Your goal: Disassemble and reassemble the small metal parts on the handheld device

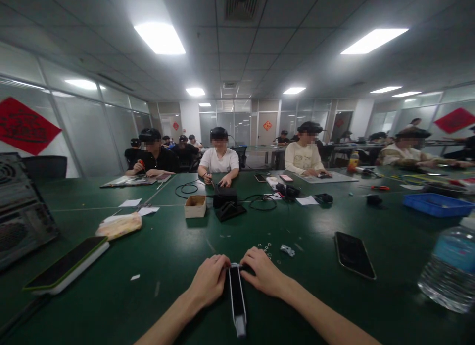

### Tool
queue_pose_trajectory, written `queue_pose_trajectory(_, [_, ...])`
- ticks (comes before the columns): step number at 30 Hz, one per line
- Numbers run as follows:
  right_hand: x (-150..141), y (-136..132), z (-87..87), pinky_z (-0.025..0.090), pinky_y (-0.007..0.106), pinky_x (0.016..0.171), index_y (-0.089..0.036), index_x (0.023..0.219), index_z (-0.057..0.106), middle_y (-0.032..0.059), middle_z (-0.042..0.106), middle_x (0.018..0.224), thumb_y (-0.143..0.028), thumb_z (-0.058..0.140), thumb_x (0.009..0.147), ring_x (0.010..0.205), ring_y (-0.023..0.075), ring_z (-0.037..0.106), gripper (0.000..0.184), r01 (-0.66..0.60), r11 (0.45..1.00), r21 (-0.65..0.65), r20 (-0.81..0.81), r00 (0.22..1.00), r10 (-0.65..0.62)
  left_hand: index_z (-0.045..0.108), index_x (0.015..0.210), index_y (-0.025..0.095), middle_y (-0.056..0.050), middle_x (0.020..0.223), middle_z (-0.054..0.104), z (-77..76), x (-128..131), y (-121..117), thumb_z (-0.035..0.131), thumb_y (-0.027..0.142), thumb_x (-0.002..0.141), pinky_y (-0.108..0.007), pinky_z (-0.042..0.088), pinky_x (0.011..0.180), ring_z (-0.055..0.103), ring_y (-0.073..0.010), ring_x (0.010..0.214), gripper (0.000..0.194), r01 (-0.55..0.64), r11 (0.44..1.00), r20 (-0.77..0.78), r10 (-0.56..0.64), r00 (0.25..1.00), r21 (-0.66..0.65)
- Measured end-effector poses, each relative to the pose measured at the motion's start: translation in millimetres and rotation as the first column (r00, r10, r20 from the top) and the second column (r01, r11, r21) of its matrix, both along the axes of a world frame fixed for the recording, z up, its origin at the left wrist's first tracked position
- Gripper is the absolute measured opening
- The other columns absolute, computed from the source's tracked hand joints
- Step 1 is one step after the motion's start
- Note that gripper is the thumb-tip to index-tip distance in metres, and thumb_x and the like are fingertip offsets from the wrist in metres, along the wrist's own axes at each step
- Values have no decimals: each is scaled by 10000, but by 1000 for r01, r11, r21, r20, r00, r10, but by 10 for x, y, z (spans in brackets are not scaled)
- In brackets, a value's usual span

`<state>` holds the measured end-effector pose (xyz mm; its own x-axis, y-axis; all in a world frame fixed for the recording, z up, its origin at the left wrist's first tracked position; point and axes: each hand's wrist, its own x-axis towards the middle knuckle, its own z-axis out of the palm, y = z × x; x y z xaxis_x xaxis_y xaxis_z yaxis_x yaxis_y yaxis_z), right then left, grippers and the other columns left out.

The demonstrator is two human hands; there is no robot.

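Observation:
A long, narrow silver-edged frame (243, 305) with a dark middle lies lengthwise in front of me, its paler end towards me. My left hand (208, 280) grips its far end from the left with bent fingers. From the right, my right hand (264, 273) pinches the same end, thumb and fingers curled. Whatever small part may be between the fingertips is too small to make out. Just past my right hand, several tiny rings (269, 244) are scattered on the green table (178, 295), beside a small grey piece (287, 250).
A phone (355, 254) and a water bottle (451, 271) stand to the right, a blue tray (438, 205) behind them. At left are a device with a dark screen (69, 266) and a computer case (24, 206). A small box (195, 207) is ahead; co-workers sit across the table.

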<state>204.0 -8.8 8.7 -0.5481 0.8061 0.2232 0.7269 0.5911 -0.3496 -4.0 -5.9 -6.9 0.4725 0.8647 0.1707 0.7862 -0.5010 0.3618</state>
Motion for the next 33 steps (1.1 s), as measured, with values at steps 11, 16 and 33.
queue_pose_trajectory(11, [37, -82, 179, 398, 372, 851, -143, 920, 607, 73, 589, 984, -170, 514, 880, 936, 213, 510, 105, 87, 983, -163, 85, 994, -74, 553, 985, 183, -63, 980, 611, 68, 14, -31, 359, 99, 857, -305, 424, 806, 551, -188, 885, 248, 13, 1000, 6, -13, 1000, 10])
queue_pose_trajectory(16, [59, -61, 132, 433, 311, 784, -164, 894, 585, 57, 588, 942, -142, 476, 895, 902, 189, 521, 111, 75, 991, -109, -60, 995, -82, 552, 1001, 189, -61, 1007, 607, 81, 0, -33, 363, 109, 868, -311, 430, 807, 557, -190, 900, 245, 13, 1000, 24, -13, 1000, -16])
queue_pose_trajectory(33, [35, 37, -51, 432, 297, 865, -152, 965, 650, 70, 615, 971, -142, 451, 919, 959, 185, 527, 205, 52, 999, 17, -131, 990, -49, 551, 992, 187, -67, 986, 606, -38, -28, 31, 345, 132, 882, -316, 429, 810, 553, -193, 893, 240, 55, 997, 51, -57, 997, 47])
